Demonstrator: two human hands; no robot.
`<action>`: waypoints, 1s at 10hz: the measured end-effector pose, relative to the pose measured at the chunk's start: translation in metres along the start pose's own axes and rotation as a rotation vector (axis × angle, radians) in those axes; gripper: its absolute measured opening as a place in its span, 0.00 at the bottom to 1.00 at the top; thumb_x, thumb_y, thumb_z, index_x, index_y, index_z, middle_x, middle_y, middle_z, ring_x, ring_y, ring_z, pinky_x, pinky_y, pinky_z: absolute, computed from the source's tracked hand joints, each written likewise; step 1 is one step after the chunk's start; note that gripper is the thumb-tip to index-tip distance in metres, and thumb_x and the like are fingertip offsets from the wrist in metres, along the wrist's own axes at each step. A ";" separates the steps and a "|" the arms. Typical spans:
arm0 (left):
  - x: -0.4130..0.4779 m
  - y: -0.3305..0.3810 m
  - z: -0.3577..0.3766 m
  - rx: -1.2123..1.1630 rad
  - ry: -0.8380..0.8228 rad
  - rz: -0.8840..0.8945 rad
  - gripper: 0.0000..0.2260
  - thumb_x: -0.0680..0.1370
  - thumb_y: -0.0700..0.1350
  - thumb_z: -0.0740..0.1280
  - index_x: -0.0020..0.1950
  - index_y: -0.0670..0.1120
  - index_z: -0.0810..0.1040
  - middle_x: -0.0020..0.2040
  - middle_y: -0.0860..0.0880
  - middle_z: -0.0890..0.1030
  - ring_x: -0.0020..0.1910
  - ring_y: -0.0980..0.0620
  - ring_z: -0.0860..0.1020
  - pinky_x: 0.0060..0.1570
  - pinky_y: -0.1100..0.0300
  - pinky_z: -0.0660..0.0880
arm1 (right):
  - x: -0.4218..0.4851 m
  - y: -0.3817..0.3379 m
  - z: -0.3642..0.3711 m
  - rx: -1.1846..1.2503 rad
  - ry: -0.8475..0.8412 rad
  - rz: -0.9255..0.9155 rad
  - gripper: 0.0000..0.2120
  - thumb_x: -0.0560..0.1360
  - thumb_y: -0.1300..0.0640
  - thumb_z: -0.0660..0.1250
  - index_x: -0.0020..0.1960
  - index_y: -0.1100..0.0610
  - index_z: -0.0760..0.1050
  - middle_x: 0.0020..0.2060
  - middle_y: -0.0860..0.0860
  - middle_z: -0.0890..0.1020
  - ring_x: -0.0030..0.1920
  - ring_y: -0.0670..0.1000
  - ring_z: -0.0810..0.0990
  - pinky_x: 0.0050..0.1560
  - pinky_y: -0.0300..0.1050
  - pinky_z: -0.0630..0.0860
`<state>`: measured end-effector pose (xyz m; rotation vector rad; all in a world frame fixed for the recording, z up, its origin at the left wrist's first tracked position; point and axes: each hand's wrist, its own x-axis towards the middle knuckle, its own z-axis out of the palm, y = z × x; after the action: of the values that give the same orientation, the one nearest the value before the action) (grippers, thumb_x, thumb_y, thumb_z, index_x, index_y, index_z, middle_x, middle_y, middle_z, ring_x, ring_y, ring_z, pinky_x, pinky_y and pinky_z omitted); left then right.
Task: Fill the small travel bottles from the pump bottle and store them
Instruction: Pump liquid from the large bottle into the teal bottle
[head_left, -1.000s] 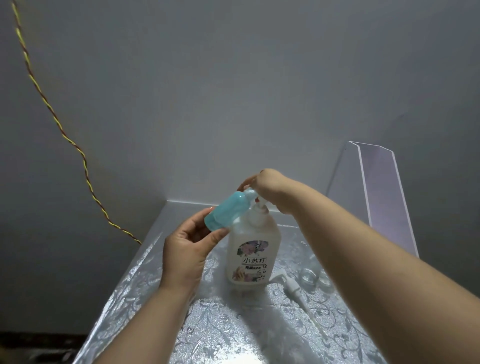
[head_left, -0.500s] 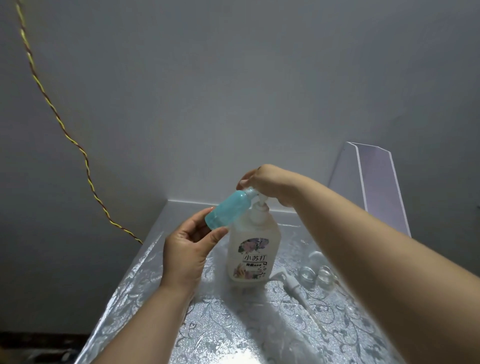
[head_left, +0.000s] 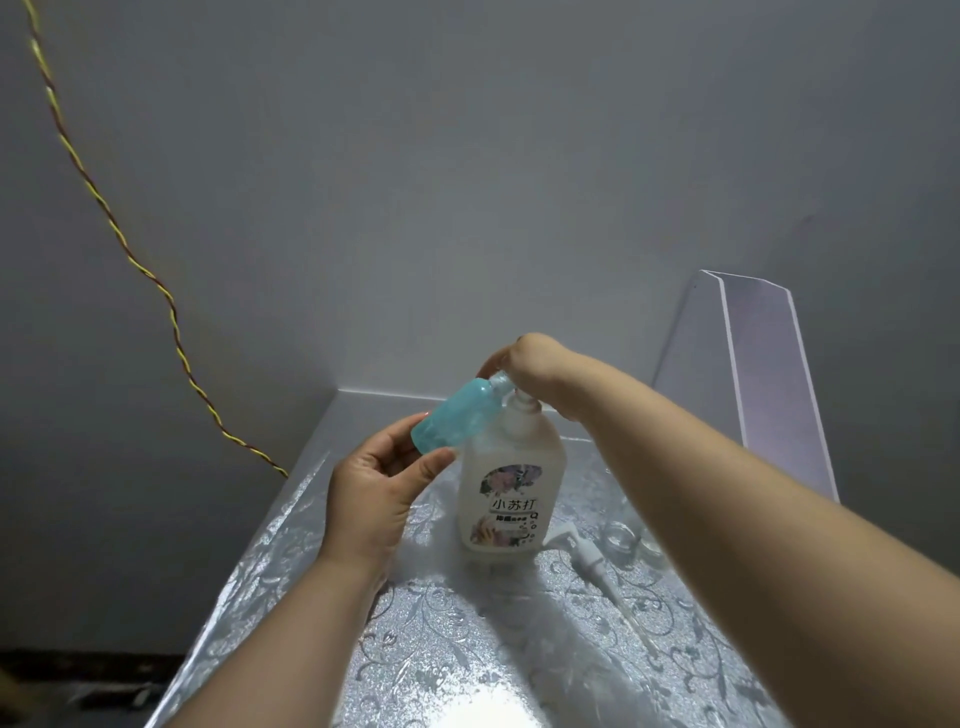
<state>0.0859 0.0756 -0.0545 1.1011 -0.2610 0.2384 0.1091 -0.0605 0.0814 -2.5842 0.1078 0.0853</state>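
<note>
A white pump bottle (head_left: 506, 483) with a flowered label stands upright on the silver patterned table (head_left: 467, 649). My right hand (head_left: 530, 369) rests on top of its pump head, fingers curled over it. My left hand (head_left: 379, 488) holds a small teal travel bottle (head_left: 457, 418) by its base, tilted so that its open neck points up and right at the pump's spout. The spout itself is hidden under my right fingers.
A loose white sprayer head with a dip tube (head_left: 589, 558) lies right of the pump bottle. Small clear containers (head_left: 621, 538) sit behind my right forearm. A clear acrylic stand (head_left: 753, 384) rises at the back right. A yellow twisted cord (head_left: 124, 249) hangs down the left wall.
My right hand has risen slightly with the pump head. The teal bottle stays at the spout in my left hand.
</note>
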 end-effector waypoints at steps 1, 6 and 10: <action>0.000 0.000 -0.001 -0.006 -0.013 -0.009 0.18 0.61 0.38 0.73 0.51 0.46 0.80 0.41 0.53 0.86 0.40 0.59 0.83 0.41 0.70 0.77 | 0.001 -0.001 -0.001 0.046 0.000 0.004 0.21 0.75 0.73 0.54 0.62 0.62 0.77 0.56 0.59 0.79 0.44 0.52 0.72 0.43 0.44 0.71; -0.001 -0.002 0.001 -0.006 -0.034 -0.001 0.17 0.62 0.38 0.73 0.50 0.45 0.81 0.42 0.53 0.86 0.42 0.58 0.83 0.42 0.69 0.77 | -0.001 -0.002 -0.007 0.073 0.054 -0.035 0.19 0.75 0.70 0.54 0.58 0.65 0.79 0.50 0.57 0.79 0.48 0.56 0.76 0.51 0.44 0.73; 0.004 -0.004 -0.007 -0.032 -0.036 -0.033 0.36 0.47 0.59 0.83 0.50 0.46 0.82 0.43 0.49 0.86 0.41 0.56 0.83 0.41 0.68 0.77 | 0.004 0.002 -0.005 -0.025 0.054 -0.095 0.15 0.78 0.64 0.59 0.62 0.63 0.77 0.62 0.61 0.78 0.48 0.51 0.70 0.48 0.41 0.67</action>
<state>0.0916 0.0801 -0.0593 1.0783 -0.2778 0.1841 0.1127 -0.0648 0.0849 -2.6129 0.0036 -0.0183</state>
